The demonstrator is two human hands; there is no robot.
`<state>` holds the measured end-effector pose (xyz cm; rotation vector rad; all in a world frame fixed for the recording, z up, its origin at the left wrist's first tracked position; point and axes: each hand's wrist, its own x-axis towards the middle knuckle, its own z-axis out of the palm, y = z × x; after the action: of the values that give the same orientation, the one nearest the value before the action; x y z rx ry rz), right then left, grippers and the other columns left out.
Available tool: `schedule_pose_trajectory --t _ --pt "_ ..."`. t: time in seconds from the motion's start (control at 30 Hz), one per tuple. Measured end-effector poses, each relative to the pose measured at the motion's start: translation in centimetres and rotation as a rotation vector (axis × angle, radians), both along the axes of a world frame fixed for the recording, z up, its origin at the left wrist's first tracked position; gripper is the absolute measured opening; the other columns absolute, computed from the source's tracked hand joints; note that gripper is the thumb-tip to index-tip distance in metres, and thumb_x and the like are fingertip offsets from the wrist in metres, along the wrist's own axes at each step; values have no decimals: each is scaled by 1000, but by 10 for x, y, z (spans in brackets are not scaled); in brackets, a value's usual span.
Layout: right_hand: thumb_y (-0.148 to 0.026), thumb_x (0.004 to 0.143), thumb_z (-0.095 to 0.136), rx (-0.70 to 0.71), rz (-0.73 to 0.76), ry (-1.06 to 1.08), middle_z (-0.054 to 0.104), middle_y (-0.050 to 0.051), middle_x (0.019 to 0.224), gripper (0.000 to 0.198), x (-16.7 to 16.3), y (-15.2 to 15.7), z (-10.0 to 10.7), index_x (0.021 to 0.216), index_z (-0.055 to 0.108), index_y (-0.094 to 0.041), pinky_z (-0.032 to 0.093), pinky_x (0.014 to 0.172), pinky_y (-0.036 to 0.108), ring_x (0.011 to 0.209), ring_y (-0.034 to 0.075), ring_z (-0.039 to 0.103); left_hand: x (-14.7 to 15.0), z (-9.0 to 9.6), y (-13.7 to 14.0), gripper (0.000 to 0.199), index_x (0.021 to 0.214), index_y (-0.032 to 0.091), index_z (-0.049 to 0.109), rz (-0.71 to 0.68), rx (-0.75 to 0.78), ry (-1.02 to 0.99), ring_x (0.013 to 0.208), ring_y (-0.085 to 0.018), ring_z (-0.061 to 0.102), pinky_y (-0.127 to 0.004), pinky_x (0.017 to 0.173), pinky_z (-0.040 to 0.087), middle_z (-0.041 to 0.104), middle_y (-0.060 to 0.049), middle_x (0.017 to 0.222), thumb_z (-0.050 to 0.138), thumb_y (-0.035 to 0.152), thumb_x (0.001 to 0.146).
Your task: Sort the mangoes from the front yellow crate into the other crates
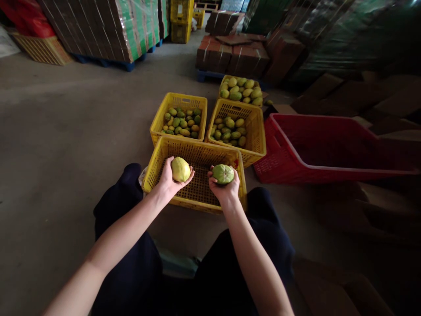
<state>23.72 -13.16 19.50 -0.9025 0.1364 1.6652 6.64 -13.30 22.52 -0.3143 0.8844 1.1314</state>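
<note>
My left hand (173, 177) is closed around a pale yellow papaya (180, 169), its pointed end towards me. In my right hand (225, 186) lies a greener, ribbed papaya (223, 174), one end turned up to view. Both hands are held above the near yellow crate (194, 204), whose slotted floor shows between them. Behind it stand a left yellow crate (179, 97) and a right yellow crate (255, 131), each with many green and yellow fruits inside. A further yellow crate (224, 79) at the back is heaped with yellower ones.
A large red crate (272, 162) stands on the right, with flattened cardboard (388, 197) around it. Stacked cartons (248, 59) sit on a blue pallet behind the crates. At the back left are a wrapped pallet load (98, 26) and stacked yellow crates (180, 19).
</note>
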Motion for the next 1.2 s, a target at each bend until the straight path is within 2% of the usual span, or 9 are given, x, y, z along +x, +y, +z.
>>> schedule_pose_trajectory --t 0.37,0.57,0.67,0.77,0.83,0.93,1.03,1.1,1.2 --pt "-44 87 37 264 184 27 66 7 68 36 -2 -4 6 76 57 -17 29 24 20 46 15 55 1 0 0 27 91 14 59 -32 6 18 73 -20 64 -34 62 58 63 -8 77 54 41 86" --pt "-42 83 44 376 237 -115 70 9 78 32 -8 -7 12 75 60 -16 34 27 21 51 17 60 1 0 -2 26 92 14 60 23 68 -27 73 -21 65 -35 62 58 64 -9 77 56 39 86" --pt "-38 82 48 391 192 -196 70 7 80 23 -11 -9 15 77 58 -18 41 34 20 58 16 62 0 3 -2 25 93 14 60 72 123 -63 75 -21 66 -34 64 59 65 -9 79 56 38 86" --pt "-29 80 52 446 131 -275 69 4 82 10 -13 -11 16 85 58 -22 52 51 23 70 17 66 -2 8 -2 26 96 15 61 94 160 -121 75 -20 66 -33 64 59 66 -9 79 56 39 85" --pt "-26 78 52 513 123 -302 69 4 85 12 -14 -12 16 89 58 -23 55 60 27 76 17 66 -3 11 -3 28 96 15 62 78 187 -138 74 -19 66 -31 64 58 67 -8 78 56 40 85" --pt "-25 75 53 594 132 -322 69 4 86 14 -14 -13 14 88 59 -23 56 66 30 79 18 65 -3 18 -6 29 89 15 64 15 259 -48 70 -18 66 -29 62 56 68 -7 75 53 42 85" --pt "-23 70 56 648 159 -336 69 3 87 16 -15 -14 14 86 60 -23 55 68 31 78 18 64 -1 25 -10 29 81 15 65 -43 400 122 66 -17 66 -27 62 54 68 -6 72 52 40 86" --pt "-22 68 56 639 167 -323 69 4 87 17 -15 -16 14 85 59 -22 54 68 32 77 19 64 0 30 -13 26 79 15 65 -61 487 209 67 -17 67 -25 63 53 67 -5 70 52 36 86" --pt "-22 66 56 619 175 -308 68 5 87 17 -15 -18 14 83 58 -21 53 66 33 75 20 65 2 33 -17 19 79 16 66 -67 509 262 71 -18 68 -25 66 53 67 -3 69 55 30 85"
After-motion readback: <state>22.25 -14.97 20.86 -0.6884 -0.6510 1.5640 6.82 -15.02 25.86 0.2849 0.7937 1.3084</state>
